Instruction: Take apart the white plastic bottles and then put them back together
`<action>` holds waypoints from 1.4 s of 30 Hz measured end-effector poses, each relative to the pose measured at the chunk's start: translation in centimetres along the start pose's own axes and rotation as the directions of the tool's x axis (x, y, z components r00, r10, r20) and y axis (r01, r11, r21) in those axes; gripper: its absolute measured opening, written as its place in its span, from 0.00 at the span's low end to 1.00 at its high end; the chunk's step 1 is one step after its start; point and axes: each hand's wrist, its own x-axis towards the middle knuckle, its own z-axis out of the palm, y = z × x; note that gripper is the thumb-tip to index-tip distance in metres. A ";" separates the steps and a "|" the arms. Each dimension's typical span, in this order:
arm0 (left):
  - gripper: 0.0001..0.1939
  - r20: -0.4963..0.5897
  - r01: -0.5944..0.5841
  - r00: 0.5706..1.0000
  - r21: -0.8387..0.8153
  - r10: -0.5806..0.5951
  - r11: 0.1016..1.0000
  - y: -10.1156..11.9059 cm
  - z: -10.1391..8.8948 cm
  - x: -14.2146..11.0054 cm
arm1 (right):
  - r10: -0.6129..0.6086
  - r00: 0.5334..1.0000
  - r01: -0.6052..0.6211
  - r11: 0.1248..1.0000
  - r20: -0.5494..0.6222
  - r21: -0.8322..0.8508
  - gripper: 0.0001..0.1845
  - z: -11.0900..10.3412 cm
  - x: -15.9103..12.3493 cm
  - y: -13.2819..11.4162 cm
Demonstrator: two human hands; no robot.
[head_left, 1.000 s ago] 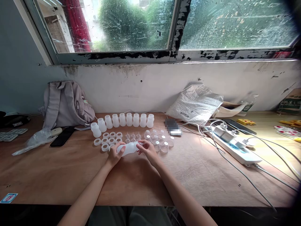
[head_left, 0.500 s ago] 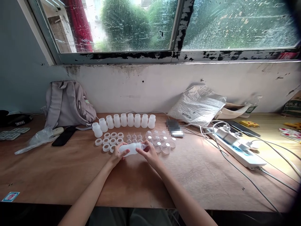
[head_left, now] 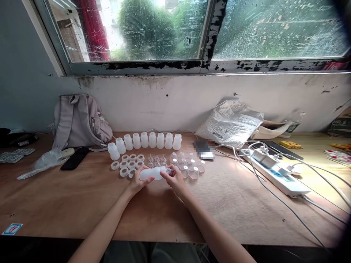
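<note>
No wording can be read with certainty. A sticker [head_left: 12, 229] on the surface [head_left: 68, 208] bears a red mark, too small to read; print on the silver bag [head_left: 231, 117] is blurred.

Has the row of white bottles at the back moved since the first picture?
No. The bottles keep their places below the window frame; both appear slightly further right, so only the camera's view shifted.

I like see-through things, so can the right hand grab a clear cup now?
Probably not while busy: the right hand holds the white bottle. The clear cups are close, though, with nothing visibly blocking.
</note>
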 end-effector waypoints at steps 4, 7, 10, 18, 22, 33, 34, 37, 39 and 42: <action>0.15 -0.080 -0.099 0.990 0.185 0.115 0.978 0.3 0.1 -0.5 | 0.048 0.999 -0.050 0.995 0.026 0.087 0.16 0.0 0.1 0.0; 0.16 -0.129 -0.159 0.970 0.306 0.206 0.939 0.5 0.3 -0.7 | 0.054 0.997 -0.062 0.987 0.058 0.148 0.15 0.0 0.0 -0.2; 0.17 -0.183 -0.199 0.941 0.378 0.284 0.904 0.4 0.4 -0.7 | 0.064 0.992 -0.083 0.981 0.109 0.175 0.19 0.0 0.0 -0.5; 0.16 -0.286 -0.127 0.925 0.391 0.252 0.911 0.1 0.2 -0.3 | -0.070 0.961 0.076 0.997 -0.268 0.012 0.19 -0.9 0.4 -0.3; 0.16 -0.352 -0.076 0.913 0.356 0.209 0.931 -0.1 -0.2 -0.2 | -0.124 0.857 -0.007 0.968 -0.500 -0.251 0.17 -2.3 1.0 0.2; 0.16 -0.346 -0.055 0.921 0.343 0.180 0.938 0.2 -0.2 -0.2 | -0.166 0.907 -0.109 0.796 -0.388 -0.595 0.17 -2.4 1.2 2.0; 0.16 -0.349 -0.057 0.919 0.341 0.182 0.938 0.2 -0.2 -0.2 | -0.181 0.904 -0.082 0.816 -0.388 -0.572 0.17 -2.3 1.1 1.9; 0.16 -0.336 -0.068 0.923 0.337 0.187 0.939 0.2 -0.3 -0.1 | -0.194 0.897 0.019 0.914 -0.396 -0.405 0.17 -2.0 0.7 0.9; 0.15 -0.319 -0.076 0.928 0.340 0.191 0.937 0.1 -0.3 -0.1 | -0.168 0.902 0.078 0.970 -0.399 -0.232 0.17 -1.9 0.6 0.3; 0.15 -0.300 -0.085 0.933 0.348 0.196 0.934 0.1 -0.2 -0.2 | -0.139 0.909 0.146 0.989 -0.393 -0.012 0.16 -1.7 0.6 -0.3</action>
